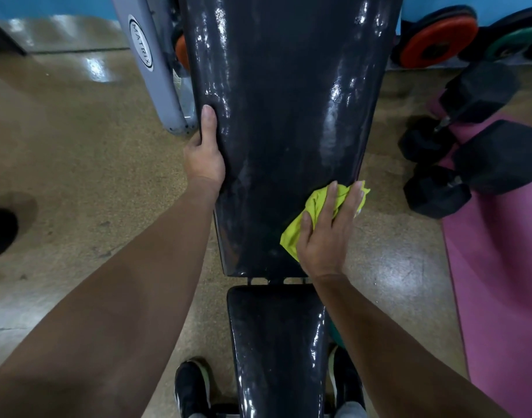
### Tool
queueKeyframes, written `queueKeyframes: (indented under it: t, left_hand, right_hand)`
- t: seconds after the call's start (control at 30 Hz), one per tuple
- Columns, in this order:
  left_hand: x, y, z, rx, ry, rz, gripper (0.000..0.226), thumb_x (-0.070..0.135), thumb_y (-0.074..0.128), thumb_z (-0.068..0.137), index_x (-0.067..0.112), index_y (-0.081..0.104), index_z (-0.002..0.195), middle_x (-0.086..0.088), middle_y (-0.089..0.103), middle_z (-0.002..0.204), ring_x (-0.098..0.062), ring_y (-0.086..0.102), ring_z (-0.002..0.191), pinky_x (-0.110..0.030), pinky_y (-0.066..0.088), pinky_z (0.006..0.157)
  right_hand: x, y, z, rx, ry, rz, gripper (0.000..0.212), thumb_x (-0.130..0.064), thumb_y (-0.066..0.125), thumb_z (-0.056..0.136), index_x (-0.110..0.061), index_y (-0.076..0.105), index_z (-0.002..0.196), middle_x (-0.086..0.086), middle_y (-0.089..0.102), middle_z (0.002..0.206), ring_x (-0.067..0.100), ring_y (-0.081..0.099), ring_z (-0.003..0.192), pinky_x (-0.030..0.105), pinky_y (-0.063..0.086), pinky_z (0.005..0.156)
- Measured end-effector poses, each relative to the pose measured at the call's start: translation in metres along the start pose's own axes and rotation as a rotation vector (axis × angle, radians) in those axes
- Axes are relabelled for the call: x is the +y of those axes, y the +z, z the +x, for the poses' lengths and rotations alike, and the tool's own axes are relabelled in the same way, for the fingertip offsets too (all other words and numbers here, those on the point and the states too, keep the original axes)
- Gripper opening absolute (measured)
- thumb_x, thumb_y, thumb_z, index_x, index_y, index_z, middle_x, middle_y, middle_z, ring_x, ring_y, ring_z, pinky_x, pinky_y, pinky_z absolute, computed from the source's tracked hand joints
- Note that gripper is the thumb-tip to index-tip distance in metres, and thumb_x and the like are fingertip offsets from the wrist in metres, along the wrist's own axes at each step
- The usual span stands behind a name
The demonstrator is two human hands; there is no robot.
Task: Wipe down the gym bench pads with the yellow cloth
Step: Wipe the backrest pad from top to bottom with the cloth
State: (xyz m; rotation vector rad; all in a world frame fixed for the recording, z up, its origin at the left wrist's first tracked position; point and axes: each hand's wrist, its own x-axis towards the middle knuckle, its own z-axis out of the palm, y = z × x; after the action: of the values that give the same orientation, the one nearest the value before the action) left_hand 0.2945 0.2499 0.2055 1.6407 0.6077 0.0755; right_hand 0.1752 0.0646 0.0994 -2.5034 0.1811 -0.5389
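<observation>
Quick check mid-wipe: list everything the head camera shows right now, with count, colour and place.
back pad: one, glossy black, centre, running away from the camera
seat pad: one, glossy black, bottom centre, across a gap from the back pad
yellow cloth: one, yellow-green, near right edge of the back pad
machine frame: one, grey, MATRIX label, upper left
dumbbells: at least two, black, floor at right
weight plates: orange and green ones, upper right
mat: one, pink, right
shoes: two, black, beside the seat pad
left hand: gripping the back pad's left edge
right hand: pressing the cloth
</observation>
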Motion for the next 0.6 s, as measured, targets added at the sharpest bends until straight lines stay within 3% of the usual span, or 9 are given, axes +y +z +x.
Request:
queueKeyframes:
  t: [0.13,0.23,0.3,0.47,0.6]
  left_hand:
    - [-0.013,-0.003,-0.014,0.003,0.033,0.032,0.037,0.065,0.048,0.096,0.036,0.07,0.092,0.022,0.07,0.091,0.014,0.061,0.087,-0.007,0.044,0.082]
    - [-0.051,-0.012,-0.027,-0.042,0.032,0.05,0.041,0.062,0.048,0.097,0.03,0.067,0.116,0.023,0.067,0.103,0.013,0.06,0.096,-0.008,0.043,0.084]
    - [-0.068,-0.015,-0.031,-0.053,-0.005,0.049,0.037,0.058,0.048,0.099,0.03,0.062,0.119,0.025,0.063,0.104,0.012,0.057,0.095,-0.006,0.041,0.082]
    - [-0.078,-0.014,-0.027,-0.053,-0.072,0.044,0.049,0.061,0.047,0.097,0.022,0.064,0.12,0.019,0.063,0.104,-0.003,0.059,0.102,-0.021,0.044,0.096]
    - [-0.08,-0.013,-0.027,-0.032,-0.113,0.057,0.045,0.065,0.047,0.095,0.025,0.062,0.109,0.018,0.062,0.098,-0.008,0.06,0.099,-0.025,0.043,0.094]
  right_hand:
    - [0.016,0.0,-0.02,-0.071,-0.003,-0.035,0.063,-0.04,0.034,0.108,-0.012,0.014,0.16,0.031,0.003,0.165,0.049,0.007,0.154,0.051,0.017,0.124]
    - [0.012,-0.002,-0.021,-0.084,0.06,-0.014,0.066,-0.037,0.037,0.106,-0.013,0.009,0.161,0.03,0.001,0.166,0.047,0.008,0.155,0.053,0.02,0.122]
    - [0.002,0.001,-0.019,-0.048,0.082,0.004,0.067,-0.037,0.037,0.106,-0.01,0.011,0.161,0.031,0.001,0.166,0.047,0.006,0.155,0.054,0.018,0.124]
    - [0.009,0.01,-0.036,-0.07,-0.013,-0.022,0.065,-0.041,0.038,0.106,-0.012,0.016,0.161,0.032,0.004,0.165,0.05,0.0,0.155,0.058,0.018,0.124]
    - [0.027,0.007,-0.043,-0.111,0.015,-0.008,0.064,-0.043,0.029,0.108,-0.016,0.007,0.162,0.029,-0.002,0.166,0.049,0.002,0.155,0.066,0.027,0.119]
